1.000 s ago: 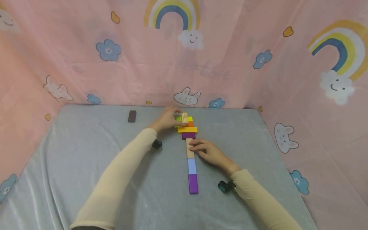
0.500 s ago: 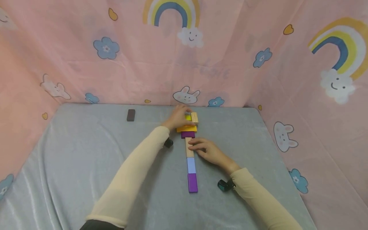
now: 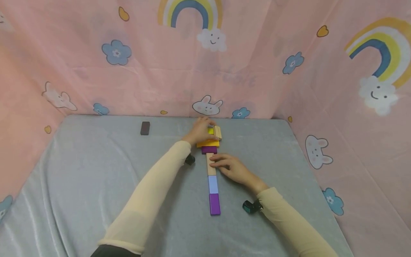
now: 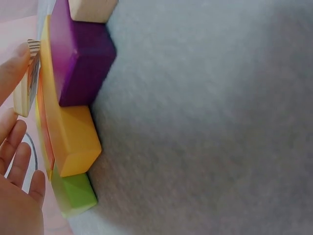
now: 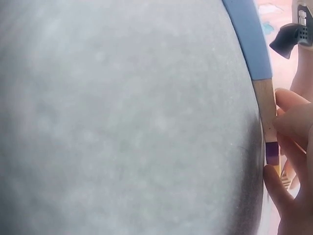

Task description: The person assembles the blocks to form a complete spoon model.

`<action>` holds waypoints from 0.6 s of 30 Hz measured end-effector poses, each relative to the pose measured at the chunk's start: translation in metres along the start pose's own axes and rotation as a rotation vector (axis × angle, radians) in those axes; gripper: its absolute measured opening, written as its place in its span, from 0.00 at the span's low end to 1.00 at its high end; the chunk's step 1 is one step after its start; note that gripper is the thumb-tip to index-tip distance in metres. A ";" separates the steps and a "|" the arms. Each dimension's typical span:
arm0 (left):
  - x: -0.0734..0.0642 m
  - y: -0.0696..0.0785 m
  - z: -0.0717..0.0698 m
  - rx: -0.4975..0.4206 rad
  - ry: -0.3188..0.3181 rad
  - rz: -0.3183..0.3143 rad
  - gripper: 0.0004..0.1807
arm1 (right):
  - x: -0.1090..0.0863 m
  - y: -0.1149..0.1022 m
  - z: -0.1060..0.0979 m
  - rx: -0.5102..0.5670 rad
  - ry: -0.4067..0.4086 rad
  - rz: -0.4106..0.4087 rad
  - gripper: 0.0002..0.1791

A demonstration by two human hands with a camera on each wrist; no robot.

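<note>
My left hand [image 3: 199, 131] pinches a striped wooden block [image 3: 218, 132] between thumb and fingers, at the right side of the pile's far end. In the left wrist view the striped block is held just above the yellow-orange block [image 4: 73, 132], beside a green block [image 4: 77, 192] and a purple block [image 4: 83, 58]. My right hand [image 3: 236, 169] rests its fingertips on the plain wooden block [image 3: 210, 168] in the middle of the row. Nearer along that row lie a light blue block [image 3: 213, 184] and a purple block [image 3: 214, 204]. My left hand hides part of the far blocks.
A dark brown block [image 3: 145, 128] lies apart at the back left of the grey cloth-covered table [image 3: 96, 171]. Pink printed curtains [image 3: 250, 64] stand behind and at both sides. A small black camera [image 3: 252, 206] is at my right wrist.
My left hand has carried the striped block rightward across the pile's far end, mostly in the first half second. My right hand has stayed on the plain wooden block.
</note>
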State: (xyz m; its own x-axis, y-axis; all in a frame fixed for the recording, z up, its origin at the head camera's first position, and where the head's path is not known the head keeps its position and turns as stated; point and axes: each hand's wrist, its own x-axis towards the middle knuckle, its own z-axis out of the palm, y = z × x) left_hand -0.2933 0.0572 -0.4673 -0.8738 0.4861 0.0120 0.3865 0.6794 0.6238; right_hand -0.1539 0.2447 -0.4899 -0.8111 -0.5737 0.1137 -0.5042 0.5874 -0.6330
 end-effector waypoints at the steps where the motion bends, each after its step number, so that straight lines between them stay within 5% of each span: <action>1: 0.000 0.001 0.000 0.000 0.000 0.003 0.36 | 0.000 0.000 0.000 -0.002 0.001 -0.001 0.15; 18: 0.000 0.004 0.002 -0.001 -0.010 0.004 0.33 | -0.001 -0.003 -0.001 -0.001 0.009 -0.004 0.16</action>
State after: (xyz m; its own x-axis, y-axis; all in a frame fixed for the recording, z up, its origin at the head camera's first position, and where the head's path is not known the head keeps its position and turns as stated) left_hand -0.2911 0.0610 -0.4669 -0.8693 0.4942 0.0068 0.3896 0.6769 0.6245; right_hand -0.1518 0.2440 -0.4871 -0.8117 -0.5710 0.1229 -0.5079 0.5860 -0.6314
